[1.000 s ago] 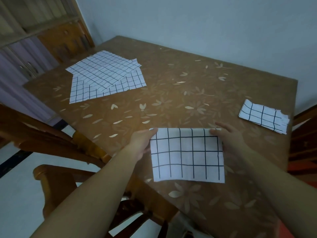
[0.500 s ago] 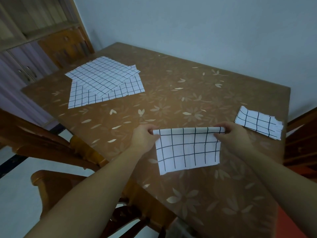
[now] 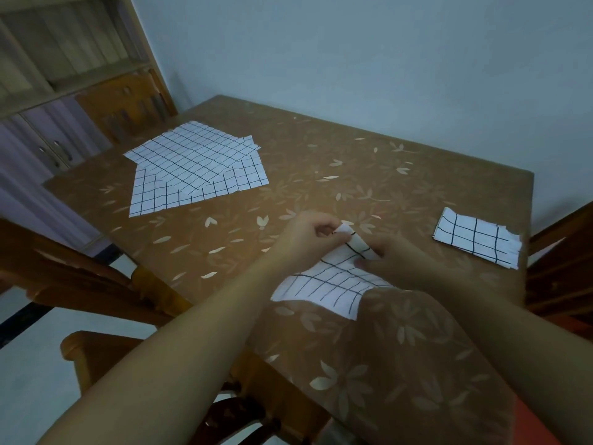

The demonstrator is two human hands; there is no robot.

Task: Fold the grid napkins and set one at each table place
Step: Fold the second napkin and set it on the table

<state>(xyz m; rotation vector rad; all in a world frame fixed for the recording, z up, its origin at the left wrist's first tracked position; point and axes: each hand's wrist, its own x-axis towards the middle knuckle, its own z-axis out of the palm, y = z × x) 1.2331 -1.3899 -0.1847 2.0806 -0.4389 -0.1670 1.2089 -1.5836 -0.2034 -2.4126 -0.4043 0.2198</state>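
A white grid napkin (image 3: 327, 284) lies near the front of the brown flowered table (image 3: 321, 175), its far edge lifted and bunched. My left hand (image 3: 305, 240) pinches that raised edge from the left. Close beside it, my right hand (image 3: 398, 258) pinches the same edge from the right, and the two hands almost touch. A folded grid napkin (image 3: 475, 239) rests at the table's right edge. Several unfolded grid napkins (image 3: 195, 165) lie overlapped at the far left.
Wooden chairs stand at the left (image 3: 96, 284) and at the right (image 3: 561, 261) of the table. A wooden cabinet (image 3: 64, 75) fills the far left corner. A pale wall (image 3: 353, 59) runs behind the table.
My hands have come together, bringing the napkin's two far corners toward each other. The napkin was flat, was then lifted by its far edge, and now lies bunched under my hands.
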